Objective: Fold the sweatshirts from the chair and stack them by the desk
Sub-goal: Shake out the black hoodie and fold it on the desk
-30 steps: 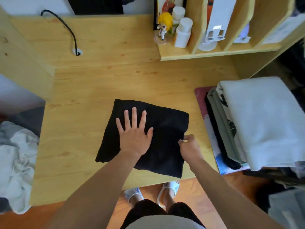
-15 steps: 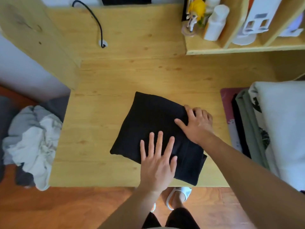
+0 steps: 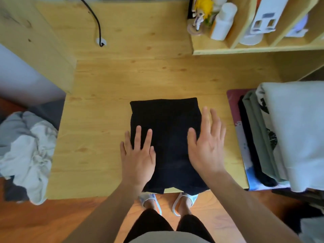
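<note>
A: Where's the black sweatshirt?

B: Folded, lying flat mid-tabletop, near edge hanging a bit over the front.

A: Hands?

B: Left hand flat on the sweatshirt's left side, fingers straight, grip released. Right hand over its right edge, fingers spread, also released; can't tell if it's pressing or just above.

A: The stack?

B: Folded stack on the right, white one on top, sitting on a mat. Unfolded pile of grey & white clothes off the tabletop's left. Shelf w/ figurine & white bottle at back.
</note>
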`<state>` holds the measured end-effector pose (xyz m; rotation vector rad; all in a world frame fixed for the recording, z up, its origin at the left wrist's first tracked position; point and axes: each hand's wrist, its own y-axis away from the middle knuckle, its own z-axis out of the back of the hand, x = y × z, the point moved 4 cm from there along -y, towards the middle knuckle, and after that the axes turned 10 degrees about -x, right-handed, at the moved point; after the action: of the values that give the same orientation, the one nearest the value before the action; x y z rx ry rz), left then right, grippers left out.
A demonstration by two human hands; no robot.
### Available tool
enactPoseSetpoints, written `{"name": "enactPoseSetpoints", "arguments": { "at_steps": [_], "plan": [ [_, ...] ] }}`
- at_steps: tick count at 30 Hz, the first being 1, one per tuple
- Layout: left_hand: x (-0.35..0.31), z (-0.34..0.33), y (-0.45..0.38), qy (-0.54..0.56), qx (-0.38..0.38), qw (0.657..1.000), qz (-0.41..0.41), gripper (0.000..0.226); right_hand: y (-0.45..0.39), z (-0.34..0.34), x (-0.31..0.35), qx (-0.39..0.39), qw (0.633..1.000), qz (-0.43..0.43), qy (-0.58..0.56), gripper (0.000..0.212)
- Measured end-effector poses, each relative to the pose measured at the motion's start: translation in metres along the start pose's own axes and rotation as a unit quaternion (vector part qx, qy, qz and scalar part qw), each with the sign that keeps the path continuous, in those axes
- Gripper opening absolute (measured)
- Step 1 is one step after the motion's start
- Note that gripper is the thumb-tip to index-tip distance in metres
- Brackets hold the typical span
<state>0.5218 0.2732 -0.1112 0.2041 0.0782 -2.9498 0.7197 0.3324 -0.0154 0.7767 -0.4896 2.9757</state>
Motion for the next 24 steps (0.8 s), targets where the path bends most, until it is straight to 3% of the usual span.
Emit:
{"name": "enactPoseSetpoints", "arguments": {
  "at_steps": [1, 3, 4, 6, 11, 13, 15, 16, 18, 19, 20, 22, 23, 24],
  "plan": [
    [0.0, -0.001, 0.001, 0.006, -0.016, 1.0, 0.003, 0.056, -0.002, -0.006, 0.007, -0.017, 0.998, 0.062, 0.004, 0.06],
    [0.004, -0.005, 0.006, 0.032, -0.059, 0.998, 0.014, 0.053, 0.011, -0.035, -0.002, 0.062, 0.99, 0.111, 0.057, 0.059],
    [0.008, -0.008, 0.009, 0.058, -0.081, 0.994, 0.033, 0.053, 0.024, -0.051, -0.017, 0.118, 0.986, 0.082, 0.08, 0.061],
    [0.015, -0.013, 0.014, 0.092, -0.102, 0.988, 0.071, 0.056, 0.045, -0.067, -0.049, 0.158, 0.983, 0.01, 0.091, 0.064],
    [0.012, -0.007, 0.009, 0.107, -0.056, 0.989, 0.087, 0.059, 0.042, -0.068, -0.056, 0.173, 0.983, 0.01, 0.057, 0.064],
    [0.009, 0.009, 0.0, 0.089, -0.07, 0.991, 0.069, 0.057, 0.044, -0.064, -0.057, 0.187, 0.981, 0.019, 0.054, 0.065],
    [-0.002, 0.031, -0.027, 0.101, -0.1, 0.99, -0.005, 0.052, 0.05, -0.062, -0.06, 0.204, 0.977, 0.025, 0.063, 0.066],
    [-0.012, 0.042, -0.043, 0.101, -0.108, 0.986, -0.079, 0.053, 0.053, -0.06, -0.059, 0.207, 0.975, 0.032, 0.07, 0.066],
    [-0.03, 0.043, -0.069, 0.083, -0.067, 0.963, -0.248, 0.057, 0.053, -0.06, -0.059, 0.203, 0.975, 0.046, 0.078, 0.066],
    [-0.03, 0.033, -0.079, 0.087, -0.035, 0.956, -0.278, 0.06, 0.052, -0.06, -0.058, 0.203, 0.975, 0.042, 0.076, 0.066],
    [-0.024, 0.019, -0.088, 0.094, -0.01, 0.966, -0.241, 0.064, 0.051, -0.059, -0.058, 0.206, 0.975, 0.034, 0.073, 0.065],
    [0.012, -0.005, -0.098, 0.164, 0.047, 0.985, 0.027, 0.072, 0.054, -0.06, -0.056, 0.215, 0.974, 0.021, 0.067, 0.063],
    [0.028, -0.014, -0.099, 0.2, 0.068, 0.967, 0.144, 0.074, 0.054, -0.062, -0.056, 0.218, 0.974, 0.017, 0.064, 0.063],
    [0.037, -0.016, -0.096, 0.223, 0.082, 0.95, 0.204, 0.077, 0.053, -0.061, -0.056, 0.218, 0.974, 0.007, 0.053, 0.065]
  ]
}}
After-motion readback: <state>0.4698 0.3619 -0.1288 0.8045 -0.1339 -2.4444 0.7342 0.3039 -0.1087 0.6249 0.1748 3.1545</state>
